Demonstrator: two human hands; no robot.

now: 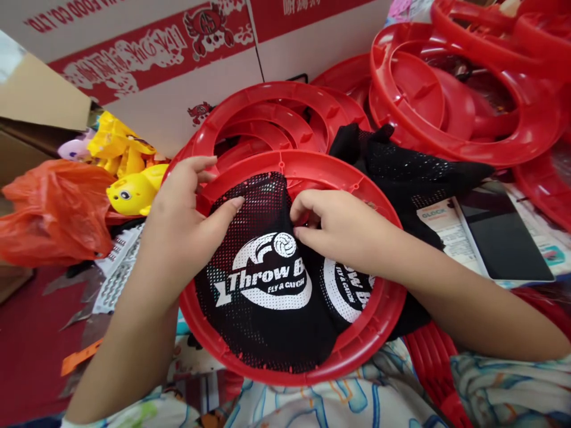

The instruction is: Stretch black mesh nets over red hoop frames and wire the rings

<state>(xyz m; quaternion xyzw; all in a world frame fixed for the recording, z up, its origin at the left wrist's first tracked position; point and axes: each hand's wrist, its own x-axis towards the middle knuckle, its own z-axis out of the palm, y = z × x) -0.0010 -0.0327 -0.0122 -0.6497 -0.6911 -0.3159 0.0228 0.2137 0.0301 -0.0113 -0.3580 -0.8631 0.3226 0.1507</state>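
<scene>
A red plastic ring (387,312) lies tilted in front of me, close to my lap. Black mesh fabric (267,330) printed "Throw B…" and "Fly & Catch" in white stretches across its left and lower part. My left hand (187,220) grips the ring's upper left rim, with the thumb lying over the mesh. With finger and thumb, my right hand (328,220) pinches the fabric's loose edge near the ring's middle. More black mesh with a second white print (341,291) shows under the right hand, inside the ring.
Several red rings (272,95) are piled behind, with more rings (464,142) at the right. Black mesh fabric (414,172) and a dark-screened phone (504,232) lie right. An orange plastic bag (57,208), yellow toy (136,190) and cardboard box (40,89) stand left. Printed cartons (156,65) form a wall behind.
</scene>
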